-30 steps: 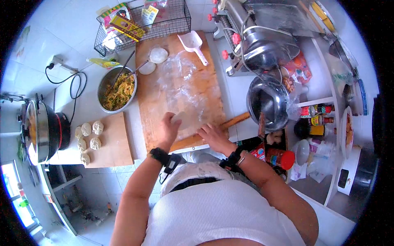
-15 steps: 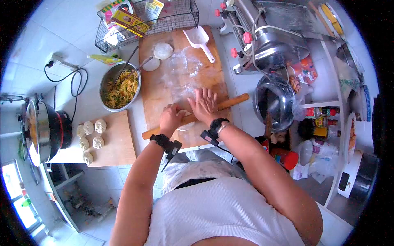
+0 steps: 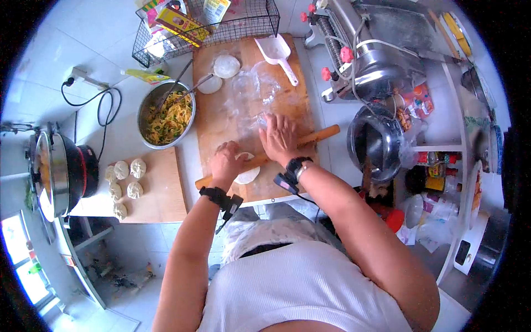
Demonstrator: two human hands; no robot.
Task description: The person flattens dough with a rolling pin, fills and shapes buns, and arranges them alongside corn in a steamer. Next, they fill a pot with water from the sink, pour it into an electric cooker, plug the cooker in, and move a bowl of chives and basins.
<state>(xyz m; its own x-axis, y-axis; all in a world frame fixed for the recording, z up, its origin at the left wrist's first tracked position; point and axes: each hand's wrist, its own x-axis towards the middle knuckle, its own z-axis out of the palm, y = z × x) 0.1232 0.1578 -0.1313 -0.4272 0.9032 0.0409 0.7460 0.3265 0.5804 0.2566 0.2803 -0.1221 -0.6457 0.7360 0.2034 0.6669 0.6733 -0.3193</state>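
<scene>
A wooden rolling pin [image 3: 318, 136] lies slantwise across a round, flat piece of dough [image 3: 247, 176] near the front of the floured wooden board [image 3: 221, 122]. My left hand [image 3: 225, 163] is closed over the pin's left part, fingers curled and thumb beside the dough. The palm of my right hand [image 3: 280, 141] presses on the pin farther right, its fingers stretched out past it. Part of the dough is hidden beneath the pin and left hand. Two rolled dough rounds [image 3: 227, 66] overlap at the board's upper left.
A metal bowl of shredded filling [image 3: 166, 119] stands left of the board. Several pleated buns [image 3: 134, 190] sit on a smaller board [image 3: 160, 182]. A white scoop [image 3: 275, 51] lies below a wire basket [image 3: 238, 22]. To the right are a roller machine [image 3: 381, 69] and a steel basin [image 3: 376, 144].
The pin and both hands have shifted slightly relative to the dough, and more of the dough shows around the pin. The whole view has moved a little.
</scene>
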